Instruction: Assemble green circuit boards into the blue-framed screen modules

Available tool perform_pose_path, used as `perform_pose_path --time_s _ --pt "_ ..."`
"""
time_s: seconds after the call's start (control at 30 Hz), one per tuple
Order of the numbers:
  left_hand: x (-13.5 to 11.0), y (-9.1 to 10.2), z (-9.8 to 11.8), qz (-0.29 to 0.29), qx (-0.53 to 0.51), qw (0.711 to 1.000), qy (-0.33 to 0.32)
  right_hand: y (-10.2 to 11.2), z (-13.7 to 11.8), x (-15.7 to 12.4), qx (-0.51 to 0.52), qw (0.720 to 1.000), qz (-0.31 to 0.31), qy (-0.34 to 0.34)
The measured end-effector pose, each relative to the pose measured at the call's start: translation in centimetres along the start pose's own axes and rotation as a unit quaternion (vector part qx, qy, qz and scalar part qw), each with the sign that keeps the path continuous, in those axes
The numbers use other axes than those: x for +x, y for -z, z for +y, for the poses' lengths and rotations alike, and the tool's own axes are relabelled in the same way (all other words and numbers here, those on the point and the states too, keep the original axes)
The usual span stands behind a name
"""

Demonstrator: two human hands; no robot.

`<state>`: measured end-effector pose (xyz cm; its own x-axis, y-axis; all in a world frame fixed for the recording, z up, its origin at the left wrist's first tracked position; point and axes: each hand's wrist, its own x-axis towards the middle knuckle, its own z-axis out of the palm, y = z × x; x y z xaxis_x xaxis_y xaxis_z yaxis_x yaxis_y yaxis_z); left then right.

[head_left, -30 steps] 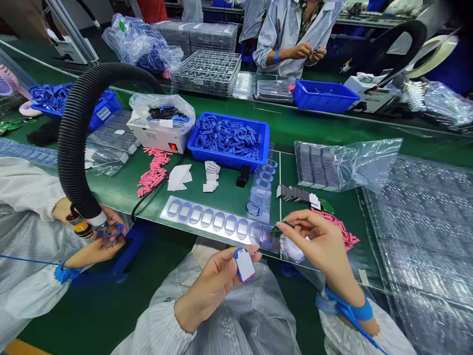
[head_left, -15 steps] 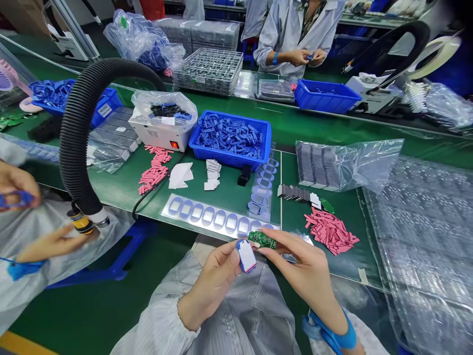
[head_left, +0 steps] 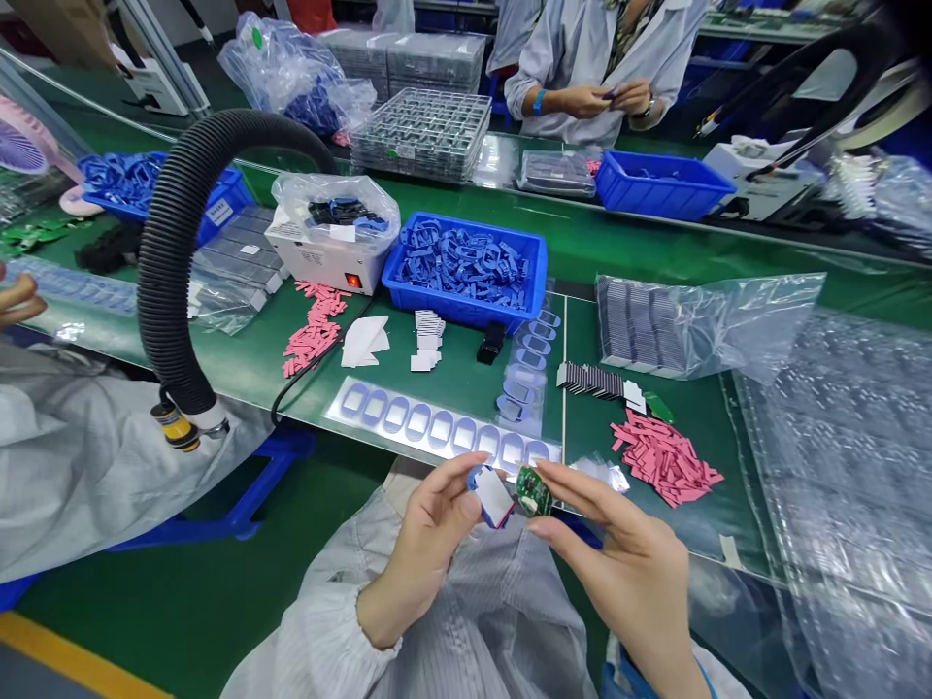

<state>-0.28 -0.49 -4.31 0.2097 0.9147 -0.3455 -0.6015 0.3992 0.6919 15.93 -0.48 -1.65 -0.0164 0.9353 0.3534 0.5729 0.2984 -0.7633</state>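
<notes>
My left hand [head_left: 426, 539] grips a white rectangular part with a blue rim [head_left: 493, 497] between thumb and fingers, tilted above my lap. My right hand [head_left: 618, 568] pinches a small green circuit board [head_left: 534, 491] by its edges. The board sits right beside the white part, and they seem to touch, though my fingers hide the contact. Both hands are just in front of the bench edge, near a clear strip of blue oval rings [head_left: 437, 430].
A blue crate of blue loops [head_left: 464, 272] and loose pink strips [head_left: 666, 458] lie on the green bench [head_left: 582, 248]. A black ribbed hose [head_left: 171, 233] arcs at left. A co-worker's white sleeve [head_left: 87, 456] is at left, and another person [head_left: 582, 68] works across the bench.
My right hand has brought the green board in against the white part, and the board now faces more toward me. The co-worker's hands at left have moved off toward the left edge.
</notes>
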Motion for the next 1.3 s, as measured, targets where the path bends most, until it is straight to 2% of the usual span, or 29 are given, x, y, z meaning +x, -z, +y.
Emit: perform_pose_path --time_s 0.1,0.2,0.33,0.53,0.73,0.93,1.13,1.3 --pt "0.1 0.1 -0.2 -0.01 0.014 0.998 -0.06 -0.4 -0.7 -0.1 -0.012 1.0 0.001 0.018" --pt "0.2 0.1 -0.1 -0.018 0.021 0.996 -0.09 -0.8 -1.0 -0.1 -0.033 0.998 0.006 0.053" --pt "0.2 -0.1 0.1 -0.016 0.03 0.993 -0.109 -1.0 -0.8 -0.2 -0.04 0.995 0.003 0.087" --pt "-0.1 -0.1 0.2 0.003 0.056 0.993 -0.107 -1.1 -0.7 -0.5 -0.032 0.995 -0.021 0.095" --pt "-0.1 0.1 0.2 0.015 0.09 0.989 -0.12 -1.3 -1.0 -0.6 -0.038 0.994 -0.013 0.106" --pt "0.3 0.2 0.0 0.012 0.097 0.98 -0.174 -1.1 -0.8 -0.5 -0.051 0.987 -0.016 0.153" --pt "0.3 0.4 0.4 0.076 0.108 0.982 -0.131 -1.1 -0.3 -0.5 -0.114 0.974 -0.011 0.194" --pt "0.1 0.4 1.3 0.063 0.11 0.988 -0.087 -1.7 -0.1 -0.8 -0.152 0.963 0.01 0.222"
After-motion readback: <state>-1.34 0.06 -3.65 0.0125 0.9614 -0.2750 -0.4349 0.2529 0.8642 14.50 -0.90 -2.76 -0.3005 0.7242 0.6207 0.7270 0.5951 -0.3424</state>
